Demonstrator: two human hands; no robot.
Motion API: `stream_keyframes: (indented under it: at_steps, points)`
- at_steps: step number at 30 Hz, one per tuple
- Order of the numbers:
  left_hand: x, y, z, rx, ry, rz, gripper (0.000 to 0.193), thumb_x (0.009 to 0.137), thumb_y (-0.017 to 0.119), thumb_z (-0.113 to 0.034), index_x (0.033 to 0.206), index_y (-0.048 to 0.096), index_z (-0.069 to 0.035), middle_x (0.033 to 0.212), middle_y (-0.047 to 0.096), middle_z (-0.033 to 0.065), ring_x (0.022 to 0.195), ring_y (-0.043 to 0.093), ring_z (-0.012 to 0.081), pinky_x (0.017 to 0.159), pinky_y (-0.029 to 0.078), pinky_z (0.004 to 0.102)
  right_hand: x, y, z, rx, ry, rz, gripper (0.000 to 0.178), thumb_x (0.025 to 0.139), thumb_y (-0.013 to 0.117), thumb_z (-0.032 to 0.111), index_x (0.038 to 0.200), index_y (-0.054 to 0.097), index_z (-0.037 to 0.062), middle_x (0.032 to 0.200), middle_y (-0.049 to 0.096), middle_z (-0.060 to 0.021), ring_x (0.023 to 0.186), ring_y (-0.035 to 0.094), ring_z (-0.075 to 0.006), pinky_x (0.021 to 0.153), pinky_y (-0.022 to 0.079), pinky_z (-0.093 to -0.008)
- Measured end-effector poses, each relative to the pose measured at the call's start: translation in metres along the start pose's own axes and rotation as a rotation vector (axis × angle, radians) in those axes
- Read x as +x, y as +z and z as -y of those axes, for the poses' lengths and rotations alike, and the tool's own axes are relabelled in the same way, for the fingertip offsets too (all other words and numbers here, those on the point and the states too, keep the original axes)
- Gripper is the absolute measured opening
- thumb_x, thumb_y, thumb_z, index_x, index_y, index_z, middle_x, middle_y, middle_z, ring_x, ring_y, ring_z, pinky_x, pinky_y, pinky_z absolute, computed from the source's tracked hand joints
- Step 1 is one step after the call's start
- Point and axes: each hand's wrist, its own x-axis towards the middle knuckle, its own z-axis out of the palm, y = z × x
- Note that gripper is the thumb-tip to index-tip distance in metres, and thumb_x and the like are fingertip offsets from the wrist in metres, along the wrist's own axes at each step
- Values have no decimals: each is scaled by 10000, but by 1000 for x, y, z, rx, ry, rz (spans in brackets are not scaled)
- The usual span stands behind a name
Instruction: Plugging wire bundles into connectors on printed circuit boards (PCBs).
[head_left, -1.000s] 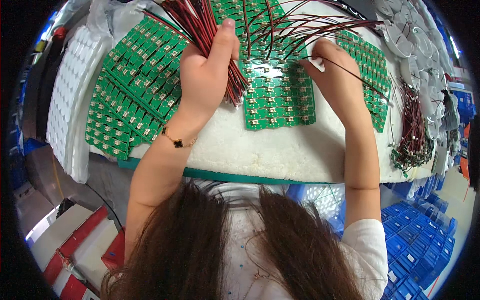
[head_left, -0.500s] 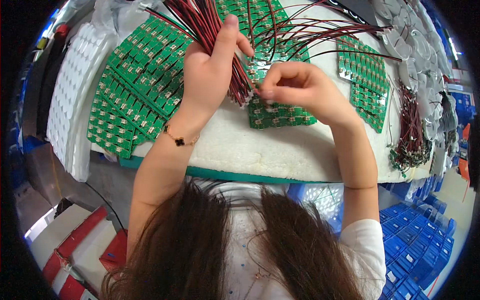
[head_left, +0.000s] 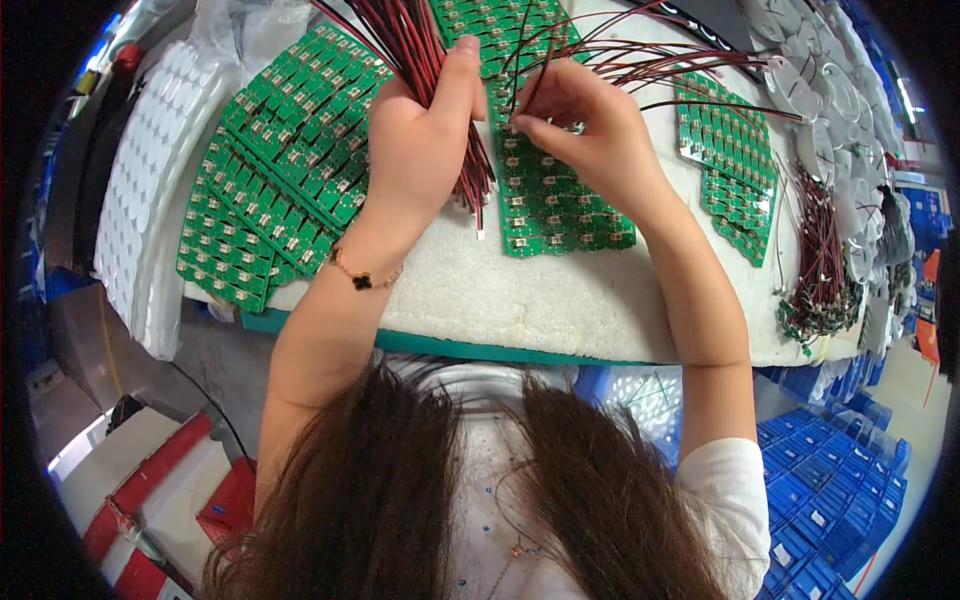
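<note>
My left hand (head_left: 420,140) is closed round a thick bundle of red-and-black wires (head_left: 408,45), whose lower ends, tipped with small white connectors, hang below the palm. One wire end sticks out lower than the others. To its right, my right hand (head_left: 595,125) pinches a red-and-black wire (head_left: 540,82) between thumb and fingers over the middle panel of green circuit boards (head_left: 565,225). The fingertips hide the wire's end, and I cannot tell if it touches the panel. From the far part of this panel, several attached wires (head_left: 650,65) spread to the right.
Overlapping green board panels (head_left: 290,150) lie left, beside a stack of white trays (head_left: 150,190). Another board pile (head_left: 735,190) lies right, near a tangle of wired pieces (head_left: 822,265) and clear plastic cups (head_left: 845,110). Blue bins (head_left: 830,500) stand below the table (head_left: 520,310).
My right hand has moved up and away from the bundle's lower ends, now with a wire in its pinch. The left hand keeps its hold, nearly still.
</note>
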Motion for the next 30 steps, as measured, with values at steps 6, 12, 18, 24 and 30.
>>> stream_keyframes:
  at_steps: [6,12,18,24,30]
  points:
    - [1,-1,1,-47,6,-27,438,951,541,-298,612,556,-19,560,540,3,526,475,75,528,385,250,-4,6,-2,-76,34,58,139,780,664,-22,859,554,4,736,598,-41,715,589,-114,690,493,-254]
    - [1,-1,2,-36,13,-25,439,945,554,-294,604,561,-18,555,543,4,525,477,72,526,389,250,-5,7,2,-152,38,75,157,772,659,-37,874,544,-3,735,595,-61,713,599,-135,682,496,-269]
    - [0,1,1,-30,-31,-55,442,946,552,-297,603,564,-18,548,540,3,521,477,72,518,389,255,-9,15,1,-311,-17,66,165,770,658,-38,879,538,-6,758,600,-91,696,604,-187,658,494,-290]
    - [0,0,-2,-25,-30,-41,450,959,508,-319,591,497,-60,589,473,-33,560,398,60,560,308,231,-9,19,-9,-260,-141,-174,187,770,689,2,890,546,9,758,598,-86,690,600,-189,634,489,-294]
    - [5,-4,6,36,16,-120,444,971,486,-319,619,506,-49,618,496,-19,597,429,71,582,335,245,-32,20,37,-15,170,42,188,818,719,154,805,580,29,625,501,20,548,406,-30,482,324,-203]
